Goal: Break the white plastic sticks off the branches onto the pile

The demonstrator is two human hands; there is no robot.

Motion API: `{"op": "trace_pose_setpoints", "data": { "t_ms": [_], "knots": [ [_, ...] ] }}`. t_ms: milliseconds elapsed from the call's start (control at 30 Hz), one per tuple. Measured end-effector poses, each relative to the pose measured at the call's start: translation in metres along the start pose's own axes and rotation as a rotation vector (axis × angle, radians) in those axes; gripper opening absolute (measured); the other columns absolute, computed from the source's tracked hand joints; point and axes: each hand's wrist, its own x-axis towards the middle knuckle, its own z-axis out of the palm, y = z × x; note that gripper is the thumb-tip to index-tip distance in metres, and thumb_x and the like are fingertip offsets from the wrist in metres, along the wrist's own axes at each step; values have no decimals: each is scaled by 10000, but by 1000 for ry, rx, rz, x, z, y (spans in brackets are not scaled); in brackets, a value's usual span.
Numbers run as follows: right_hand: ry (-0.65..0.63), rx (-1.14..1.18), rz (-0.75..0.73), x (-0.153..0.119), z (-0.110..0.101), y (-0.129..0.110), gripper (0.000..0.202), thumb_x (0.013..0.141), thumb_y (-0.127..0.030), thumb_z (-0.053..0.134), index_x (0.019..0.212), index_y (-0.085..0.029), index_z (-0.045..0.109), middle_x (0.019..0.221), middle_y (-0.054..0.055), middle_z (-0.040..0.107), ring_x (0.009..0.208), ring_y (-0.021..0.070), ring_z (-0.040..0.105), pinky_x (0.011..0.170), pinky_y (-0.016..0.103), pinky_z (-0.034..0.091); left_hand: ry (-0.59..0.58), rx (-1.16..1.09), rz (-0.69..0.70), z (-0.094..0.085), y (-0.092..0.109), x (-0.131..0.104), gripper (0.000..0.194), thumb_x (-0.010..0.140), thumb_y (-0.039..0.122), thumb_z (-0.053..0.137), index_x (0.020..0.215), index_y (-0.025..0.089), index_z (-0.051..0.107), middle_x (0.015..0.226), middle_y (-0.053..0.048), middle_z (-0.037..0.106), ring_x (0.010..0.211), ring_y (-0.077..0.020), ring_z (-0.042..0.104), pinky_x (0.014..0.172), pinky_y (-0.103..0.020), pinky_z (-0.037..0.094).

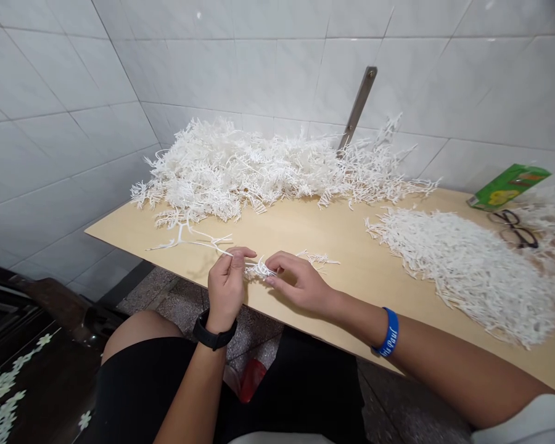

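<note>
Near the front edge of the table, my left hand (226, 283) is closed on the stem of a white branched plastic piece (180, 239), whose bare branches stick out to the left. Just right of those fingers is a small cluster of thin white sprigs (259, 269). My right hand (300, 282) pinches the right side of this cluster between thumb and fingers. Behind my right hand, a loose white sprig (321, 258) lies on the wood.
A big heap of white branched pieces (240, 166) lies along the tiled wall, by a metal bracket (358, 108). To the right are a flat pile of white pieces (472, 265), a green box (509, 187) and black glasses (513, 228) on the wooden table (342, 231).
</note>
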Motion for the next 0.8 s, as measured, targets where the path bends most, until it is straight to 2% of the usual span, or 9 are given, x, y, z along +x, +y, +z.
{"op": "trace_pose_setpoints", "data": {
  "t_ms": [267,533,700,800],
  "knots": [
    [-45,17,-17,0,1,-3,162,909,-247,518,773,-184,582,880,58,605,830,153,582,798,296,465,14,15,-41,0,0,0,369,939,417,424,858,176,693,903,-50,703,789,-171,612,720,-278,451],
    [-128,61,34,4,3,-10,200,902,-212,511,721,-172,587,868,48,566,793,141,549,758,276,458,241,-59,5,6,-3,2,370,953,395,397,701,184,567,862,-57,683,910,-173,623,839,-287,447],
    [-111,68,14,8,6,-14,193,883,-178,509,695,-173,554,880,49,535,819,147,530,773,280,451,315,-70,-69,10,-5,5,385,953,413,379,682,185,530,811,-52,666,838,-162,622,801,-282,449],
    [-91,31,-15,8,8,-16,185,868,-164,511,685,-177,534,895,57,537,846,161,528,791,301,447,317,-76,-85,11,-5,7,389,953,418,377,672,187,516,795,-45,658,825,-157,620,797,-278,445]
  ]
}}
